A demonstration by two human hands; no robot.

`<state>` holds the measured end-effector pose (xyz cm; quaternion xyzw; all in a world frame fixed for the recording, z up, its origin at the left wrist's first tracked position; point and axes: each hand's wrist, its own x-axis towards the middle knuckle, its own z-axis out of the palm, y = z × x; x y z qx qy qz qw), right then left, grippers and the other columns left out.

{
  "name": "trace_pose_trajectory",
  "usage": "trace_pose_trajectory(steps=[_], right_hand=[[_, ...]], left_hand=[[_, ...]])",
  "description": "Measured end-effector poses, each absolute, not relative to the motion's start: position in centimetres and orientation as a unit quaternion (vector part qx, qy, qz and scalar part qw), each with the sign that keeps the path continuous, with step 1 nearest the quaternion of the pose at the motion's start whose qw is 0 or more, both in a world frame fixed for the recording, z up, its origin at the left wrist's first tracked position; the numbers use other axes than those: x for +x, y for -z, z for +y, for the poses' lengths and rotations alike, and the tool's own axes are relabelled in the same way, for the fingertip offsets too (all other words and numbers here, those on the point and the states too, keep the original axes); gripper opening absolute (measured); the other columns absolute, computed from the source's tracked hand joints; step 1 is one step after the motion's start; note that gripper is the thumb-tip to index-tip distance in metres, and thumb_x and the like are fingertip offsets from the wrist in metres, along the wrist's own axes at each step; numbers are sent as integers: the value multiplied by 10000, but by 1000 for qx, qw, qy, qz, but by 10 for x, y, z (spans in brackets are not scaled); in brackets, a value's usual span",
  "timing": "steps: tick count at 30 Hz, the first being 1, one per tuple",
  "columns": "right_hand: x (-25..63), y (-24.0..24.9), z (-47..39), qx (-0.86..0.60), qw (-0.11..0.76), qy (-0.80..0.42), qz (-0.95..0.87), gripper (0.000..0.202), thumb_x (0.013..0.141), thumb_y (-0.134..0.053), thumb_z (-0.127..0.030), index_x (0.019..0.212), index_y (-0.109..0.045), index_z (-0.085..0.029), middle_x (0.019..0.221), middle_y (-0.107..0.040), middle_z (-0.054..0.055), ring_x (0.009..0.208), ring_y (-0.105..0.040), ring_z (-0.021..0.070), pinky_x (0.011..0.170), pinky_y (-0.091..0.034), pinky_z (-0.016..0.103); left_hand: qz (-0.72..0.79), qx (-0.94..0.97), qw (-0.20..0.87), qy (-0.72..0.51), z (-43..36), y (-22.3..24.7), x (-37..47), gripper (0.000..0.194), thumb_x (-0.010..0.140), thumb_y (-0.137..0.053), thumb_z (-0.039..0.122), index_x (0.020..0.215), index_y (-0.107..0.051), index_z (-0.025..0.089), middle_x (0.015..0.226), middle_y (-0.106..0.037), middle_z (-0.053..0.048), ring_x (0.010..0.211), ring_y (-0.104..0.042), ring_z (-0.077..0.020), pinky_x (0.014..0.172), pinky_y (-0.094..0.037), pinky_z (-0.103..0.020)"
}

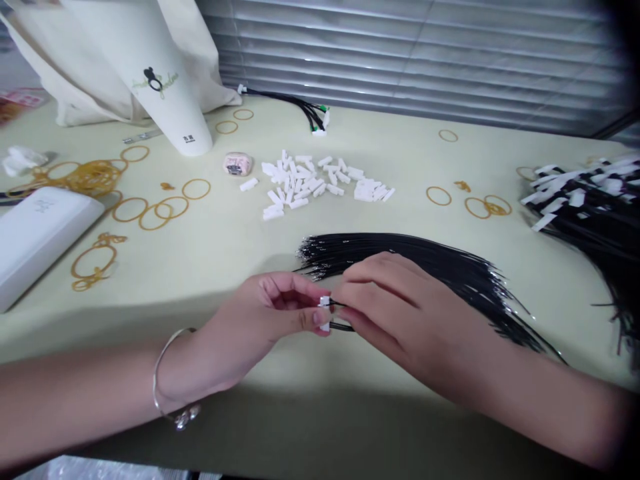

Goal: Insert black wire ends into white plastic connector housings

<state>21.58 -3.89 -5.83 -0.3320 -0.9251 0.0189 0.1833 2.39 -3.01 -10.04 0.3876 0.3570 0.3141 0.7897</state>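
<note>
My left hand (pixel 280 310) pinches a small white connector housing (pixel 325 302) between thumb and fingers. Black wires (pixel 342 327) run out of the housing's right side. My right hand (pixel 395 300) is closed on a thin black wire right beside the housing; its fingertips are partly hidden. Just beyond that hand lies a bundle of loose black wires (pixel 370 247) with bare metal terminals at their ends. Farther back is a scattered pile of white connector housings (pixel 300 180).
At right, a heap of black wires with white connectors (pixel 575 200). Rubber bands (pixel 95 177) lie at left, with a white box (pixel 47 233) and a white tumbler (pixel 155 80). Another wire harness (pixel 295 103) rests near the blinds (pixel 425 60). A small pink item (pixel 237 163) sits beside the pile.
</note>
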Motion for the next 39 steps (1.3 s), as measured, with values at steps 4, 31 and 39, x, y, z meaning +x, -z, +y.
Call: trace_pose_trajectory(steps=[4,31,39], right_hand=[[212,63,-38,-322,195,4,-926,148,849,-476,-91,778,-604,-116,837,-607,71,812,-516,181,726,-432,337],[211,45,-48,-499,191,-96,-840,86,762,-537,-90,714,-559,-159,631,-566,-41,534,-496,69,481,-334,202],[212,45,-47,-484,184,-90,-851,111,761,-517,-71,708,-568,-154,636,-548,-32,536,-458,74,482,-318,209]], left_hand=[[361,390,790,-308,-31,99,23,164,704,-725,154,850,-652,134,795,-677,-6,704,-619,-80,705,-506,-196],[379,391,772,-326,-32,99,23,169,686,-742,153,824,-644,150,760,-675,17,708,-637,-78,725,-504,-186],[379,385,774,-330,-32,99,24,169,680,-743,145,822,-650,155,769,-677,10,715,-636,-90,729,-508,-206]])
